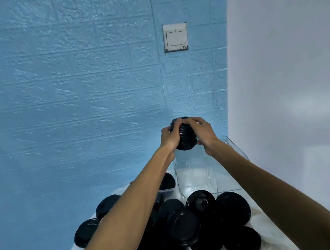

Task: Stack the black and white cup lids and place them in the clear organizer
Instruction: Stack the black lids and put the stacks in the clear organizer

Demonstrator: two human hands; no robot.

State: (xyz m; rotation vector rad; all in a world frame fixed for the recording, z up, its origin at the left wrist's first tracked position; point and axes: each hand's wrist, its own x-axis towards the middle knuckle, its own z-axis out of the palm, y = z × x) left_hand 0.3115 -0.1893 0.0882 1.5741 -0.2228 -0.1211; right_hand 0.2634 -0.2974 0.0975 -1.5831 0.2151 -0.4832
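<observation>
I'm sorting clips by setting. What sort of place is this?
Probably an ordinary indoor room: a blue brick-pattern wall with a light switch, and a table corner piled with black cup lids beside a clear organizer.

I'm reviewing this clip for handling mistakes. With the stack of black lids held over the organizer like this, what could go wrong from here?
1. The stack of black lids is held on its side between the left hand and right hand; easing the squeeze could let it fan apart.
2. The clear organizer has thin walls; the stack might catch a rim.
3. Both forearms cross the loose lids, which a dip might scatter.
</observation>
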